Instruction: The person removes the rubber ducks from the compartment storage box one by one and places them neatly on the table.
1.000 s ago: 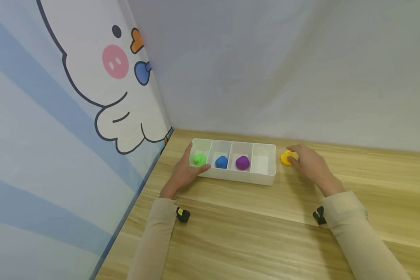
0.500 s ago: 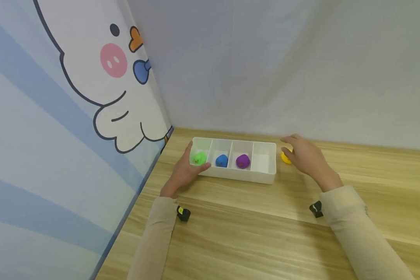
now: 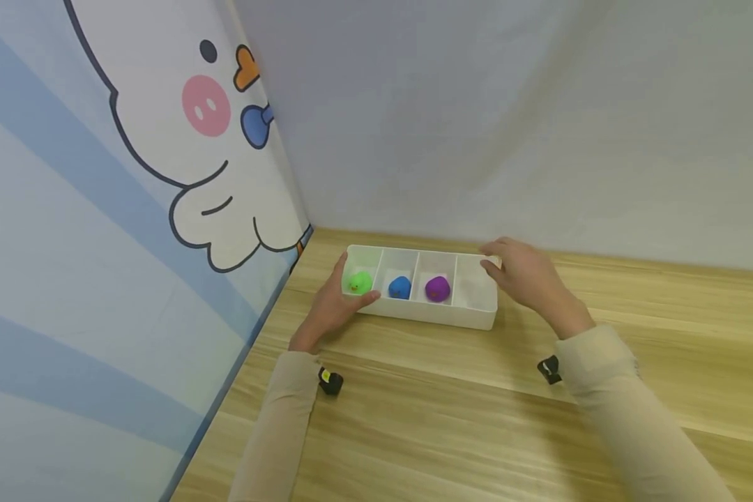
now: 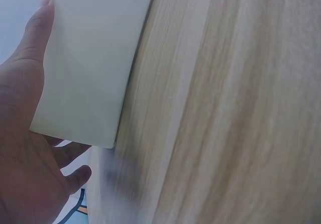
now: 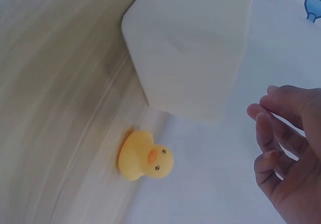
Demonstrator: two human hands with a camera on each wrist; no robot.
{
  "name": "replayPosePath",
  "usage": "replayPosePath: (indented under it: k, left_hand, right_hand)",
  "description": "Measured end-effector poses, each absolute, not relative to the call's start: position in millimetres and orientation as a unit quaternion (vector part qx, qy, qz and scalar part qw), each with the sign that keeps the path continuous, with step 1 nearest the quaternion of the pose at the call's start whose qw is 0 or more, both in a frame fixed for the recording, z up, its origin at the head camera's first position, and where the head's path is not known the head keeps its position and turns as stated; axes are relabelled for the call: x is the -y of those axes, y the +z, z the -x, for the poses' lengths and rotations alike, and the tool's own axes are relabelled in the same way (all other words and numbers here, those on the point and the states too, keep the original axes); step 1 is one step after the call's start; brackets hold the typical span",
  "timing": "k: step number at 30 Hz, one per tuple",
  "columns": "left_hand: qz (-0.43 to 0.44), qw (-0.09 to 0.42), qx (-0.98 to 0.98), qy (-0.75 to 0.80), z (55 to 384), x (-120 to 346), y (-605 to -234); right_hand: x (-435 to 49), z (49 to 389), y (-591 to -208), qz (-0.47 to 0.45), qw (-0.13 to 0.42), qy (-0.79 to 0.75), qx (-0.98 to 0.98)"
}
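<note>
A white divided box (image 3: pixel 427 314) stands on the table. My left hand (image 3: pixel 331 307) holds its left end, thumb over the front rim and fingers round the end wall. From left to right the compartments hold a green rubber duck (image 3: pixel 360 283), a blue one (image 3: pixel 399 287) and a purple one (image 3: pixel 437 288); the rightmost has nothing in it. My right hand (image 3: pixel 527 275) hovers at the box's right end with loosely bent fingers and nothing between them. A yellow rubber duck (image 5: pixel 133 156) sits on the table beside that end in the right wrist view; the hand hides it in the head view.
The wooden table (image 3: pixel 439 411) meets a pale curtain-like backdrop (image 3: pixel 427 139) behind the box. At the left, a wall printed with a cartoon figure (image 3: pixel 207 104) runs along the table's edge. Small black devices (image 3: pixel 330 381) sit at both wrists.
My right hand has left the yellow duck and moved leftward to the box's right end. The duck stays on the table. My left hand keeps its hold on the box.
</note>
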State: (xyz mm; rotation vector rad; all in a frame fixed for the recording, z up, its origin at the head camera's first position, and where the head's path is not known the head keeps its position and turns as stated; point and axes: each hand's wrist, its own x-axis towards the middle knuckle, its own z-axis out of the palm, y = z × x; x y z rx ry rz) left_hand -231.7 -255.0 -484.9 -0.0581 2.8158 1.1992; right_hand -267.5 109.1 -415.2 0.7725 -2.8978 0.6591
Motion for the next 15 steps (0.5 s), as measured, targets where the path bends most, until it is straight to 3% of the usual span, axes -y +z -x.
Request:
replayPosePath:
  k: [8, 15]
  left_hand:
    - [0.021, 0.04, -0.917, 0.397, 231, 255, -484]
    - [0.017, 0.034, -0.916, 0.4, 233, 254, -485]
  right_hand:
    - [-88, 267, -419, -0.278, 0.062, 0.21, 0.935]
    - [-74, 265, -420, -0.286, 0.049, 0.211, 0.933]
